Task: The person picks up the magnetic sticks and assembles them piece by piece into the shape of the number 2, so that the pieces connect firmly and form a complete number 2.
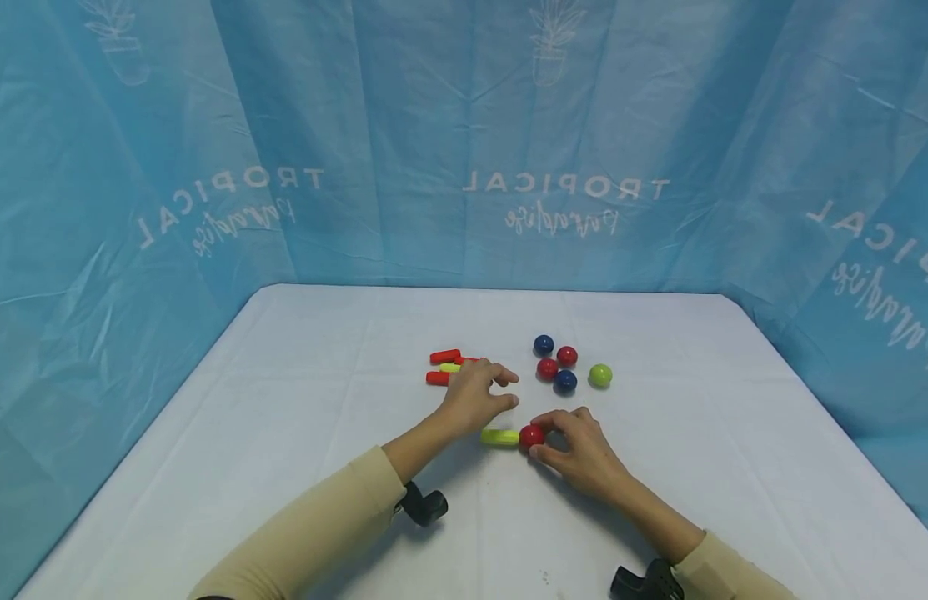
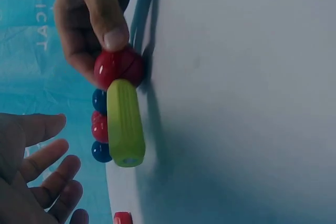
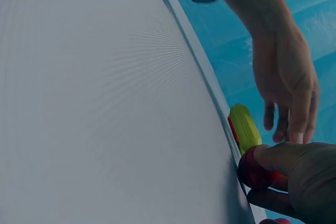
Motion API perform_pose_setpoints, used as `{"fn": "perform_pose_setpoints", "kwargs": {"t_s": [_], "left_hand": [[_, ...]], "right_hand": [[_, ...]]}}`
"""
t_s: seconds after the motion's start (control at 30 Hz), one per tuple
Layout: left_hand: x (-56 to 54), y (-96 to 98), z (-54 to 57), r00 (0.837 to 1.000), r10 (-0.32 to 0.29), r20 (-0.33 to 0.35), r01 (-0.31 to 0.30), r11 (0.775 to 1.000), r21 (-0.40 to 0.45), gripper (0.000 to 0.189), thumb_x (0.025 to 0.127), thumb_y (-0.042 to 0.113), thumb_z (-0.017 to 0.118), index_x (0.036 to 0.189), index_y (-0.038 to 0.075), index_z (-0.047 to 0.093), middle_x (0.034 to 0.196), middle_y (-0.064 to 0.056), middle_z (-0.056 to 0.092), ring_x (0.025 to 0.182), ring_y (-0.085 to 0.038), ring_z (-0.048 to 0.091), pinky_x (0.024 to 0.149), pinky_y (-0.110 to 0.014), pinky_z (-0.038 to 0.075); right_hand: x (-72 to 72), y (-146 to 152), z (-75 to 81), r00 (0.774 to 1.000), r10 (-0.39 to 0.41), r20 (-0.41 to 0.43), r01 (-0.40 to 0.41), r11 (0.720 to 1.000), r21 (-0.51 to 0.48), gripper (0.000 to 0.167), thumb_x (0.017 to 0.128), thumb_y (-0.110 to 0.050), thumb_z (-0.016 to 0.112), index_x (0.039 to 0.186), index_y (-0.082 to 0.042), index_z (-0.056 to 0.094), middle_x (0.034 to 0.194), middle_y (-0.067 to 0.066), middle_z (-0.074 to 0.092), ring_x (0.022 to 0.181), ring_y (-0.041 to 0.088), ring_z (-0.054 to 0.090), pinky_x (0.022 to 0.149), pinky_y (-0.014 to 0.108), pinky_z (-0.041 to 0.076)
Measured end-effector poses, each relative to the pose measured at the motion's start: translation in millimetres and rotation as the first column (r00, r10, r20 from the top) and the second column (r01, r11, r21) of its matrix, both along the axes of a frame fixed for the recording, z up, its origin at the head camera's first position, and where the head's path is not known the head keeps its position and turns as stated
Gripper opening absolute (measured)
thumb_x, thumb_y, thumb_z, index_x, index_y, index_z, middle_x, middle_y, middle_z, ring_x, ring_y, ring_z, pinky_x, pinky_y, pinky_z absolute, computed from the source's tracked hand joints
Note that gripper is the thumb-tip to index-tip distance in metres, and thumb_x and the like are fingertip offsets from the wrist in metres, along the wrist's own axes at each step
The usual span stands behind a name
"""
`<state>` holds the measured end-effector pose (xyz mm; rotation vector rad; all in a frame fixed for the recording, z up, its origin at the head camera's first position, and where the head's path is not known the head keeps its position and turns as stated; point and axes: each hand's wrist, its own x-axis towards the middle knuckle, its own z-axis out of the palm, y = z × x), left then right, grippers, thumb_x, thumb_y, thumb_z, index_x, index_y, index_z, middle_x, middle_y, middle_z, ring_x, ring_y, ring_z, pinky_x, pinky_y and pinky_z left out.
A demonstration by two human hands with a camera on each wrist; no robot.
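Observation:
My right hand point(image 1: 584, 457) pinches a glossy red ball point(image 1: 531, 436) between thumb and fingers, close over the white cloth. From the ball's left side, end to end with it, a ribbed yellow-green handle point(image 1: 500, 437) points left. The left wrist view shows this handle's free end facing the camera. My left hand point(image 1: 474, 398) hovers just beyond the handle, thumb and fingers spread apart with nothing between them. It partly covers a small group of loose handles, among them a red handle point(image 1: 444, 357) and a yellow-green one point(image 1: 450, 367).
Beyond my right hand lie loose balls: a dark blue ball point(image 1: 544, 345), another blue ball point(image 1: 564, 382), two red ones and a green ball point(image 1: 601, 376). A white cloth point(image 1: 321, 358) covers the table. Blue printed curtains point(image 1: 464, 125) hang around its back and sides.

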<state>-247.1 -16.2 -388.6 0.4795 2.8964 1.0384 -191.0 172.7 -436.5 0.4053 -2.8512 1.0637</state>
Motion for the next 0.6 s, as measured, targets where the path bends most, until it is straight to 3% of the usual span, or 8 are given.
{"fn": "perform_pose_setpoints", "kwargs": {"t_s": [0.27,0.43,0.6], "left_hand": [[-38.7,18.5,11.2,0.998,-0.06,0.018,0.061,0.995,-0.074,0.039,0.085,0.027,0.069,0.122,0.021,0.062,0.116,-0.001,0.06,0.108,-0.018,0.047,0.088,-0.035,0.041],[-53.2,28.8,12.9,0.993,-0.103,0.063,0.109,0.987,-0.119,0.042,0.085,0.027,0.069,0.126,0.022,0.059,0.121,0.001,0.059,0.113,-0.017,0.045,0.092,-0.035,0.043],[-65.7,38.0,9.3,0.986,-0.117,0.123,0.129,0.986,-0.101,0.044,0.086,0.027,0.068,0.128,0.021,0.058,0.125,0.001,0.059,0.115,-0.017,0.044,0.092,-0.035,0.046]], "right_hand": [[0.1,-0.8,-1.2,1.0,-0.016,0.016,0.017,1.0,-0.013,0.036,0.076,-0.023,0.077,0.11,-0.021,0.066,0.103,-0.008,0.066,0.096,0.014,0.045,0.079,0.031,0.038],[-0.1,-0.7,-1.5,1.0,-0.018,0.018,0.018,1.0,-0.012,0.035,0.077,-0.023,0.077,0.11,-0.021,0.066,0.102,-0.008,0.066,0.096,0.014,0.045,0.079,0.031,0.037],[0.2,-0.4,-1.2,1.0,-0.009,-0.003,0.009,1.0,-0.009,0.035,0.076,-0.022,0.077,0.11,-0.021,0.066,0.102,-0.009,0.066,0.096,0.013,0.045,0.079,0.031,0.036]]}}
